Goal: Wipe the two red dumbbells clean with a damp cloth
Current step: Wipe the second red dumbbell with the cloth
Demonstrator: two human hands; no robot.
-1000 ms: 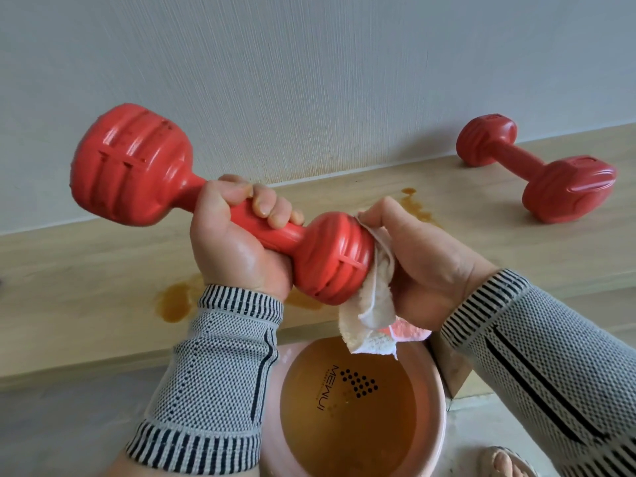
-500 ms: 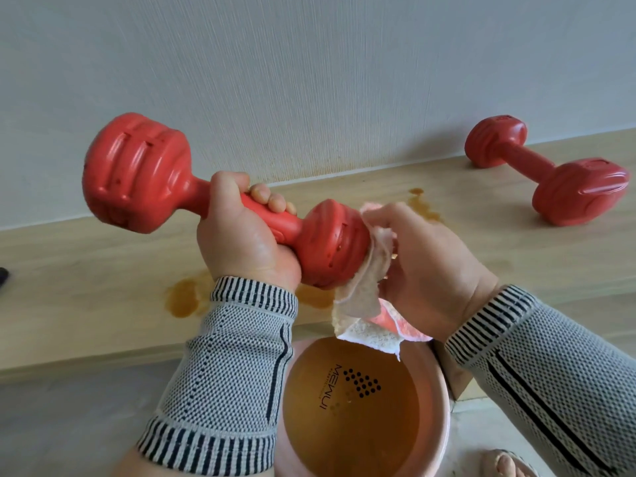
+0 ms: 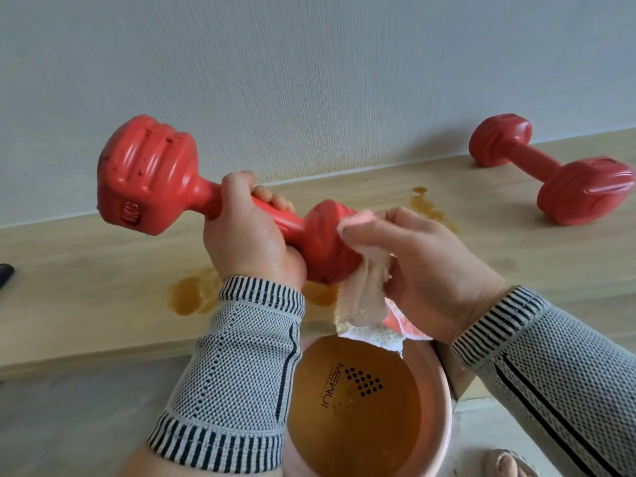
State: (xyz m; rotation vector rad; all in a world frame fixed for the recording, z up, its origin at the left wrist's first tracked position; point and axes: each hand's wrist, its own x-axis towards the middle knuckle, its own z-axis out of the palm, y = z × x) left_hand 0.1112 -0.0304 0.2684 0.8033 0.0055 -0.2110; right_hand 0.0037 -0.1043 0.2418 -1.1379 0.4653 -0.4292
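Observation:
My left hand (image 3: pixel 247 242) grips the handle of a red dumbbell (image 3: pixel 144 177) held in the air, its big wet head up at the left. My right hand (image 3: pixel 423 259) presses a damp white and pink cloth (image 3: pixel 364 297) against the dumbbell's right head, partly covering it. The cloth hangs down over a pink basin. A second red dumbbell (image 3: pixel 550 170) lies on the wooden ledge at the far right, against the wall, untouched.
A pink basin (image 3: pixel 444 421) of brownish water stands on the floor just below my hands. The wooden ledge (image 3: pixel 86 277) along the grey wall bears brown wet stains (image 3: pixel 189 297). A foot (image 3: pixel 506 463) shows at the bottom right. A dark object (image 3: pixel 5 273) pokes in at the left edge.
The held dumbbell has turned in my left hand, showing another face of its left head. My right hand with the cloth has slid up and over the right head.

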